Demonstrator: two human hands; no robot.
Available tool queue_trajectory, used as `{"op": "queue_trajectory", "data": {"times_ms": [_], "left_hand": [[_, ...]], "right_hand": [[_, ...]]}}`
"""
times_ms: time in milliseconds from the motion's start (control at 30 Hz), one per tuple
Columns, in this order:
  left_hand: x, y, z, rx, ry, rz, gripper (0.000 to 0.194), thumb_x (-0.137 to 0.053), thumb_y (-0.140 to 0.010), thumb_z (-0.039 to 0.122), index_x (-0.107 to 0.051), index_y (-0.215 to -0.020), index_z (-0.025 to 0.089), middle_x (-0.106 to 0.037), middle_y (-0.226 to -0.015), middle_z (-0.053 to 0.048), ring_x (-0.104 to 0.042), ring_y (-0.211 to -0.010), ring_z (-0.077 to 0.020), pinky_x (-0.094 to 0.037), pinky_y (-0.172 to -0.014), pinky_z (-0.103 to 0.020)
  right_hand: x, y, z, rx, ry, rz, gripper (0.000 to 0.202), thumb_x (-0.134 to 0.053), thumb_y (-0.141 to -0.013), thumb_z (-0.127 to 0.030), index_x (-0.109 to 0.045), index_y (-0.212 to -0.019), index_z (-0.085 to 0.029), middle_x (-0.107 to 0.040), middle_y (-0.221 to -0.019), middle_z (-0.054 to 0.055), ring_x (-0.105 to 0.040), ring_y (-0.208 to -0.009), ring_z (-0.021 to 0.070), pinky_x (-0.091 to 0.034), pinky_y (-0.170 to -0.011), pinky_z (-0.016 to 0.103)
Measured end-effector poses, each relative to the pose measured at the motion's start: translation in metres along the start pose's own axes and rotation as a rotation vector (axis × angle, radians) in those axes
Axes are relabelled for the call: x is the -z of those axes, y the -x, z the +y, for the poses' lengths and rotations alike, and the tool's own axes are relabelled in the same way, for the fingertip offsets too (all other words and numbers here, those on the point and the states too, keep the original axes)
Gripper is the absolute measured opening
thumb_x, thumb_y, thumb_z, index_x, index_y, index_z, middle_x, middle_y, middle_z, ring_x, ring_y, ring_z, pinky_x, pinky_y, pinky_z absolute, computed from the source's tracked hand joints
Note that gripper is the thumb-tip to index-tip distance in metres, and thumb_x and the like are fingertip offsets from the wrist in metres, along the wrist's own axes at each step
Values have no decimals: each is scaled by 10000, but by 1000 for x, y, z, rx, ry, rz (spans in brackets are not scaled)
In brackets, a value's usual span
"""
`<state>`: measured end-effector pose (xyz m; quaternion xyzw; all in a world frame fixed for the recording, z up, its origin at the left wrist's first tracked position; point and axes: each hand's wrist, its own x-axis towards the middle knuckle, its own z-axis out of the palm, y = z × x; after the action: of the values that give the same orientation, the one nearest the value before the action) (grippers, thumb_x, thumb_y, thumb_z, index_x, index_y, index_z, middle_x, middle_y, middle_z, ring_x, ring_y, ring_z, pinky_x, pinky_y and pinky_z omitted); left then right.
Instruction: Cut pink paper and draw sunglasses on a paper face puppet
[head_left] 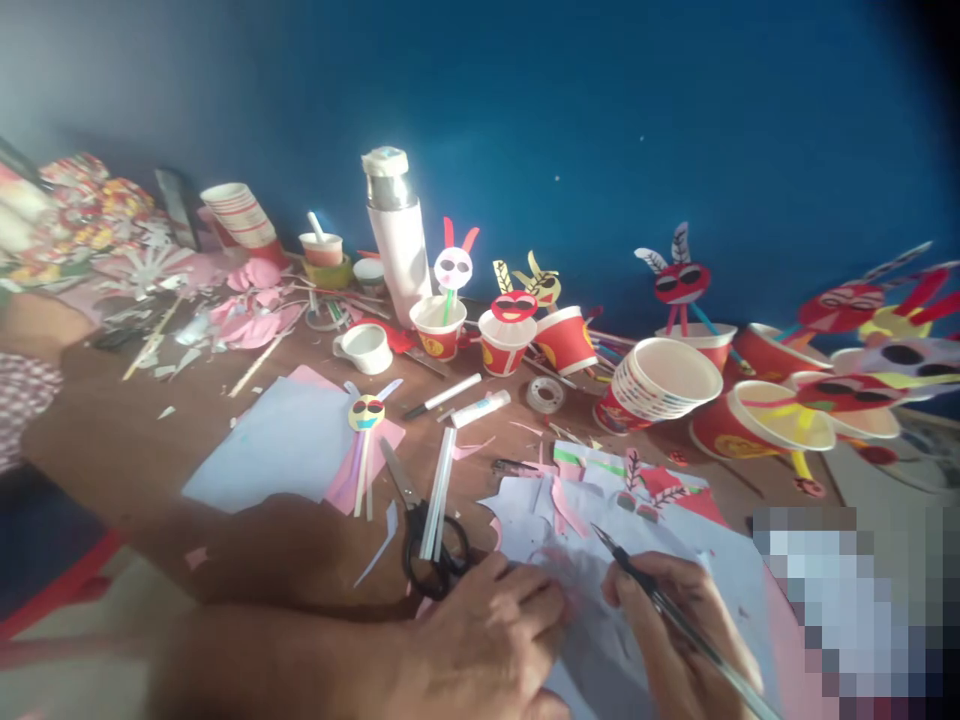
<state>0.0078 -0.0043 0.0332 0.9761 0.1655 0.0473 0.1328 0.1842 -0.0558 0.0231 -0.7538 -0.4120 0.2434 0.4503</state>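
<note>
Pen pinched by right hand; left hand half-curled, contents hidden; by its shift, scissors could be nudged toward desk's near edge.

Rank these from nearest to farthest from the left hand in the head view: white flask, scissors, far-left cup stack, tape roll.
1. Scissors, just beside the left hand.
2. Tape roll, ahead, mid-table.
3. White flask, back by the blue wall.
4. Far-left cup stack, tilted, left of the flask.

A mosaic patch hides the lower right corner; the pen runs off the bottom edge, and the colourful bundle far left blurs.
</note>
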Motion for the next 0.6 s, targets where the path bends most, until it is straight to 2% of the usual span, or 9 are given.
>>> {"op": "queue_trajectory", "data": {"times_ms": [167, 233, 367, 500, 600], "left_hand": [[-11, 3, -4, -27, -18, 44, 393, -468, -926, 474, -614, -990, 115, -626, -1065, -61, -525, -993, -212, -365, -768, -364], [-11, 4, -6, -29, -15, 49, 392, -490, -920, 467, -604, -1027, 107, -622, -1114, -58, -518, -1026, -208, -372, -775, -361], [-6, 7, -6, -36, -20, 69, 418, -512, -912, 462, -595, -1097, 97, -603, -1218, -78, -505, -1089, -217, -371, -861, -365], [-2, 10, -3, -5, -15, 122, 414, -566, -881, 460, -616, -1094, 109, -618, -1219, -81, -503, -1115, -228, -361, -912, -358], [-7, 11, -3, 10, -36, 157, 418, -591, -865, 466, -621, -1087, 113, -640, -1184, -78, -516, -1101, -230, -366, -921, -368]], "right_hand": [[-4, -3, 9, 47, 3, -70, 153, -552, -839, -373, -590, -929, -256, -723, -782, -8, -687, -703, 162, -519, -637, 211], [-3, -5, 10, 50, 58, -116, 178, -570, -830, -397, -598, -955, -274, -747, -824, -7, -703, -762, 181, -529, -669, 228], [1, -14, -1, 132, 183, -216, 182, -581, -843, -414, -609, -961, -278, -759, -826, -12, -720, -743, 174, -530, -643, 216], [1, -26, -19, 324, 339, -336, 129, -495, -920, -337, -588, -965, -260, -730, -760, -16, -700, -661, 161, -501, -568, 219], [-6, -33, -29, 602, 482, -396, 138, -443, -933, -235, -567, -994, -238, -693, -750, -1, -657, -656, 174, -469, -611, 265]]}}
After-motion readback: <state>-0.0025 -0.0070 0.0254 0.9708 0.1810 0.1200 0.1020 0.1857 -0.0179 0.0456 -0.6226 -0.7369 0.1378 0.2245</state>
